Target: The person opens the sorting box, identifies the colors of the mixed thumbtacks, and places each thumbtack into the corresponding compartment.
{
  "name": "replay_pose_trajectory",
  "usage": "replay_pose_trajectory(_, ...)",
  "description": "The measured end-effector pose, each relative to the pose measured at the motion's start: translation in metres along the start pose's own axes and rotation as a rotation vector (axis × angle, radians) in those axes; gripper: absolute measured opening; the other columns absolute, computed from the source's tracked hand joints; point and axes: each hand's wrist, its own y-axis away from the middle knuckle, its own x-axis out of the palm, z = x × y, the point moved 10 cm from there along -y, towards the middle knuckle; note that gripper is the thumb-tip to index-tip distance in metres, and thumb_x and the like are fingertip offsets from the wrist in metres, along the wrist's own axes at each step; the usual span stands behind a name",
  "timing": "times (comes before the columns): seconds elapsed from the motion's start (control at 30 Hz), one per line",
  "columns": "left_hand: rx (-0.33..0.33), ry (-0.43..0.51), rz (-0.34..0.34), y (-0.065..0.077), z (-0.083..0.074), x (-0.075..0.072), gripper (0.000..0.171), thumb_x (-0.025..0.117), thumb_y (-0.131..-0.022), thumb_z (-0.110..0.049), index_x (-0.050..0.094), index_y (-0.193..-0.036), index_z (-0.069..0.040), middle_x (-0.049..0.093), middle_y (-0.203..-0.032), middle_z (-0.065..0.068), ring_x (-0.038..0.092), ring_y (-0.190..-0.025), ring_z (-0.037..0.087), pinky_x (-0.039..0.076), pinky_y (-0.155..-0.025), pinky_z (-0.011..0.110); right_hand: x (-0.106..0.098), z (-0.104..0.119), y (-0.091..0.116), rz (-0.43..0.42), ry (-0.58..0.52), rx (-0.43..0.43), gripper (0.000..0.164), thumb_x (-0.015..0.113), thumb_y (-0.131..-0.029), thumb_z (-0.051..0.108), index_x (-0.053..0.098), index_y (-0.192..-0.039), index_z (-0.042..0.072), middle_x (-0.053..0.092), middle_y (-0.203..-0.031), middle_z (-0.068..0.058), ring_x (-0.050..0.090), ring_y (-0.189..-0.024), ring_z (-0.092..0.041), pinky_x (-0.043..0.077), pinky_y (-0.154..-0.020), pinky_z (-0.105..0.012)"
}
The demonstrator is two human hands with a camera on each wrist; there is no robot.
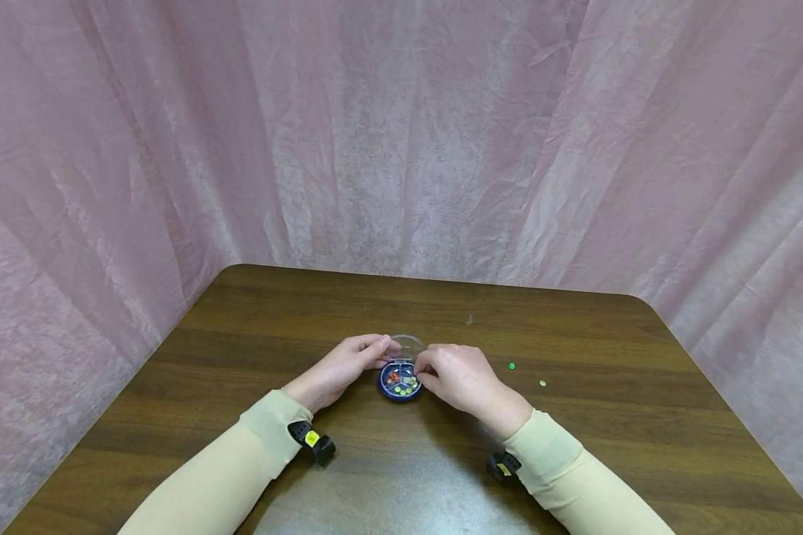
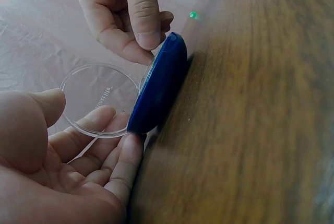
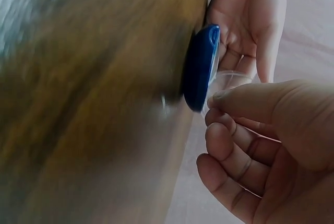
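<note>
A round blue pill box [image 1: 400, 399] sits on the table with its clear round lid [image 2: 99, 66] raised. Divided compartments inside hold orange-red pieces [image 1: 392, 378] and several small yellow-green discs [image 1: 403, 391]. My left hand [image 1: 348, 364] holds the box at its left rear, thumb at the lid's rim and fingers behind the lid and against the base. From the right, my right hand [image 1: 465, 379] reaches over the box's edge. Its thumb and index finger pinch a small pale piece [image 3: 210, 101], mostly hidden by the fingertips. The other fingers are loosely curled.
On the brown wooden table [image 1: 294, 305], a bright green disc [image 1: 511, 365] and a paler green disc [image 1: 543, 383] lie to the right of my right hand. A small translucent scrap [image 1: 469, 320] lies farther back. Pink curtains [image 1: 401, 148] hang behind the table.
</note>
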Motion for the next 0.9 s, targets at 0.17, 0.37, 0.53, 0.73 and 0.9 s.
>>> replay_pose_trajectory(0.17,0.005,0.002,0.005,0.0,0.0,0.0,0.047,0.052,-0.12,-0.036,0.07,-0.142,0.001,0.069,-0.146,0.017,0.063,-0.138,0.03,0.05,-0.119,0.045,-0.003,-0.012,0.003,0.016,-0.005,0.058,0.008,0.087,-0.095,0.018,0.082,-0.092,0.023,0.072,-0.086,0.013,0.07,-0.079,-0.013,0.058,-0.066,-0.041)
replay_pose_trajectory(0.37,0.009,0.001,-0.001,0.0,0.0,0.0,0.045,0.052,-0.12,-0.034,0.071,-0.14,0.001,0.07,-0.144,0.016,0.064,-0.136,0.029,0.05,-0.118,0.044,-0.009,-0.022,0.01,0.014,-0.005,0.101,0.012,0.087,-0.094,0.016,0.08,-0.09,0.024,0.07,-0.085,0.013,0.068,-0.079,-0.011,0.057,-0.066,-0.039)
replay_pose_trajectory(0.53,0.01,-0.001,-0.006,0.0,0.0,-0.001,0.043,0.052,-0.12,-0.033,0.072,-0.138,0.001,0.071,-0.142,0.015,0.065,-0.134,0.028,0.051,-0.118,0.045,-0.012,-0.034,0.015,0.018,-0.001,0.143,0.011,0.086,-0.095,0.017,0.08,-0.09,0.025,0.072,-0.086,0.012,0.07,-0.08,-0.012,0.058,-0.067,-0.042)
replay_pose_trajectory(0.73,0.018,0.005,-0.006,0.0,0.0,0.0,0.042,0.052,-0.12,-0.031,0.072,-0.138,0.002,0.071,-0.143,0.016,0.065,-0.134,0.028,0.051,-0.117,0.043,-0.018,-0.051,0.02,0.041,-0.009,0.198,0.009,0.084,-0.096,0.017,0.081,-0.092,0.024,0.075,-0.088,0.012,0.07,-0.081,-0.013,0.059,-0.07,-0.043)
replay_pose_trajectory(0.9,0.027,0.011,-0.004,0.0,-0.001,0.0,0.042,0.052,-0.12,-0.03,0.071,-0.138,0.003,0.071,-0.142,0.017,0.065,-0.134,0.029,0.052,-0.117,0.043,-0.026,-0.066,0.023,0.055,0.004,0.244,0.009,0.083,-0.096,0.018,0.081,-0.091,0.025,0.075,-0.088,0.011,0.071,-0.082,-0.014,0.059,-0.071,-0.045)
